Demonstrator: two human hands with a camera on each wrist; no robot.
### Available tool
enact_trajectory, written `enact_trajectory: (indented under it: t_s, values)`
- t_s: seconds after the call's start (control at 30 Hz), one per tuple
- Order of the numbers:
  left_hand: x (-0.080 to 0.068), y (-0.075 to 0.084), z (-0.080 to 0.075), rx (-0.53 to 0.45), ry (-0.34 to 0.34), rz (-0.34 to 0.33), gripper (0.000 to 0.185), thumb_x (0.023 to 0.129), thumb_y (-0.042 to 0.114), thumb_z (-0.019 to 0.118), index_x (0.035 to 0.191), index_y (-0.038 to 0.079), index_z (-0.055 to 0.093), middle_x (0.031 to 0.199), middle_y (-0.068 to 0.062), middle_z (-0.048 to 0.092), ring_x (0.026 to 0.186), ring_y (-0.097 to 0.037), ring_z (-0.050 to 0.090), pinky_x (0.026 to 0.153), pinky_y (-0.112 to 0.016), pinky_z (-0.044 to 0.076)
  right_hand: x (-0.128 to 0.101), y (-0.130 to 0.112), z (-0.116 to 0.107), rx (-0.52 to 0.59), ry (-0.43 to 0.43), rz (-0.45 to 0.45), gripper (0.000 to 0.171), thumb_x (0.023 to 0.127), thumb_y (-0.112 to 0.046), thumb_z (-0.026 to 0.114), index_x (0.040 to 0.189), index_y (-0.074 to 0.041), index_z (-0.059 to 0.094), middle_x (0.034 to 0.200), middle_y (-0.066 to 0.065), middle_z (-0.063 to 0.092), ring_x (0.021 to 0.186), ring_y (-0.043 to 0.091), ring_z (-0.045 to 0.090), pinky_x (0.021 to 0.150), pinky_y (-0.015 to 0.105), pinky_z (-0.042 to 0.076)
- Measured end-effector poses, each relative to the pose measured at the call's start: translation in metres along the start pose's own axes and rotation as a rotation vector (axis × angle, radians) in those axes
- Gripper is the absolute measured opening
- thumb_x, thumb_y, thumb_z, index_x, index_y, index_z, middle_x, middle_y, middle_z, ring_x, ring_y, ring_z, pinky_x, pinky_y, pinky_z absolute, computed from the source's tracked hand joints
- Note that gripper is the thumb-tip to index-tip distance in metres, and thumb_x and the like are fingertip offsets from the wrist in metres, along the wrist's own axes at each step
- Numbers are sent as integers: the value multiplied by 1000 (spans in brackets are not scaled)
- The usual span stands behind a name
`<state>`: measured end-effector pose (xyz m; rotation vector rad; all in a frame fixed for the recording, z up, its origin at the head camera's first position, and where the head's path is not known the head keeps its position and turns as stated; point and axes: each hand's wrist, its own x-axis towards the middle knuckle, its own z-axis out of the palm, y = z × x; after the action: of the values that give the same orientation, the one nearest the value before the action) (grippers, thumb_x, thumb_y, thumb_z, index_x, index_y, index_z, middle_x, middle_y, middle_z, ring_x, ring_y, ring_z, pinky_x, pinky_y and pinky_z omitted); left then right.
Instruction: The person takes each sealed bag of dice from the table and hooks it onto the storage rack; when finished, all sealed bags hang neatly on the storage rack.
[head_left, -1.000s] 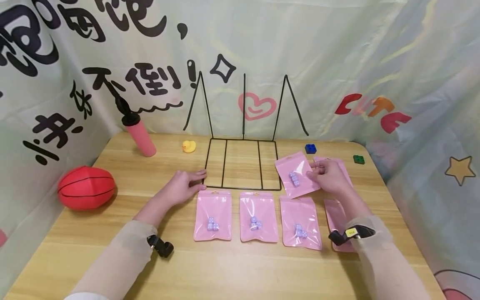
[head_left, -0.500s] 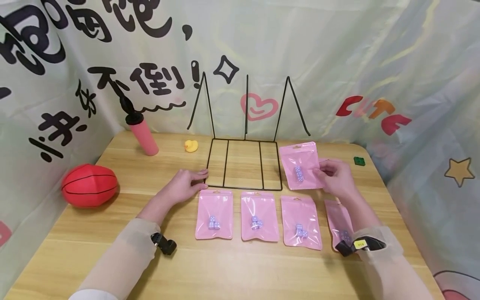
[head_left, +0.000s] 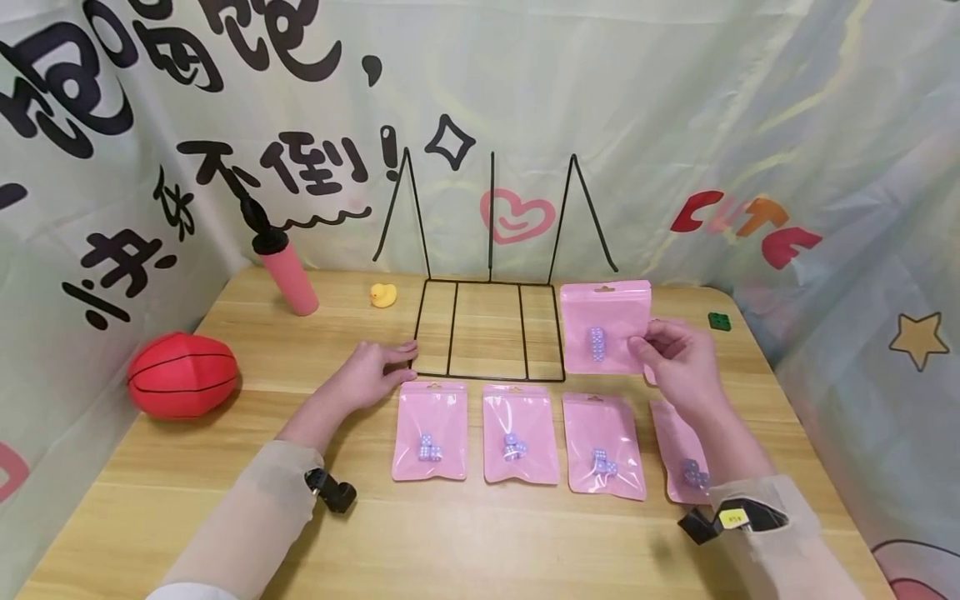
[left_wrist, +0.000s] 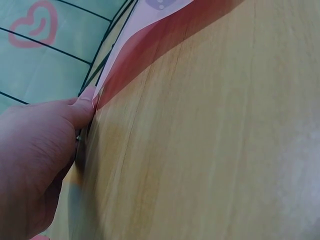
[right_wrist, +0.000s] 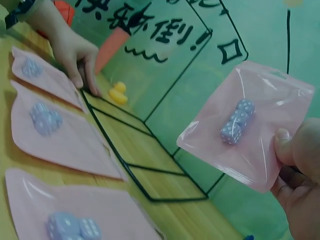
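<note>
My right hand (head_left: 678, 358) pinches the right edge of a pink zip pouch (head_left: 615, 308), raised upright at the right of the black wire rack (head_left: 487, 377). Three pale purple dotted dice (right_wrist: 237, 121) stacked in a column show through its clear front in the right wrist view. With thumb and fingers, my left hand (head_left: 367, 375) holds the rack's front left corner. In front of the rack lies a row of similar pouches with dice: the leftmost pouch (head_left: 430, 417), a second (head_left: 517, 417), a third (head_left: 602, 425) and a fourth (head_left: 678, 442) partly behind my right wrist.
At the left are a red ball (head_left: 182, 375) and a pink hand pump (head_left: 289, 279). A yellow rubber duck (head_left: 383, 295) sits left of the rack. A green toy brick (head_left: 719, 321) lies far right. A printed cloth (head_left: 637, 125) hangs behind the table.
My right hand has lifted the pouch off the table and turned it upright, facing me. The blue brick is now hidden behind it. My left hand has stayed at the rack's corner.
</note>
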<state>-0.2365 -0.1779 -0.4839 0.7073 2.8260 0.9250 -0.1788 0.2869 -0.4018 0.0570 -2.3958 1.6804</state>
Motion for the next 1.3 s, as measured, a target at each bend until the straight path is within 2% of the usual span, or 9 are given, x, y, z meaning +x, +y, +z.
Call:
enact_trajectory:
  t_s: [0.17,0.33,0.5,0.6,0.77,1.0,1.17,1.3]
  values:
    - [-1,-1,2,-1,1,9,45,100,21,77,141,6,66,150,-6,58,142,-33,51,124,-65,20,-6,-9,7,80,33,-82,7,98,4,72,104,7,75,89,1,73,64,13,58,46,18,45]
    - [-3,-1,1,-1,0,-15,46,100,20,77,142,7,65,151,-8,56,143,-35,49,124,-62,21,-8,-13,16,222,59,-174,9,94,15,70,102,13,74,89,3,72,61,10,56,45,16,41]
    - [-2,-1,-1,-1,-8,-34,47,101,22,77,143,8,64,152,-6,55,143,-32,48,123,-53,31,-10,-18,20,339,79,-223,13,92,22,67,100,15,74,86,2,71,58,9,53,45,15,39]
    - [-1,-2,-1,-4,-12,-35,46,101,22,76,143,7,65,152,-6,55,143,-31,49,121,-50,35,-10,-22,20,348,91,-233,14,92,22,67,100,13,75,83,2,73,57,11,53,45,16,39]
    - [0,-1,-1,-5,-16,-43,46,101,22,76,142,7,65,151,-5,56,143,-29,49,121,-49,36,-10,-32,20,304,102,-208,13,95,14,70,102,7,78,77,3,74,52,13,51,40,19,37]
    - [0,0,-1,9,-17,-37,45,101,23,76,142,7,65,151,-4,56,143,-30,49,122,-50,34,0,-34,23,291,108,-198,10,95,9,73,104,9,78,79,4,75,55,18,51,39,20,33]
    - [1,1,0,12,-14,-19,45,101,23,76,141,7,66,150,-4,57,143,-30,50,123,-53,31,7,-29,26,346,114,-176,7,95,11,73,100,10,77,82,5,76,63,11,59,51,15,48]
    - [0,3,0,8,-12,-14,44,101,23,76,141,7,66,150,-4,58,142,-30,50,125,-60,23,13,-27,28,334,127,-168,8,95,9,73,98,4,78,84,3,77,69,10,63,61,15,55]
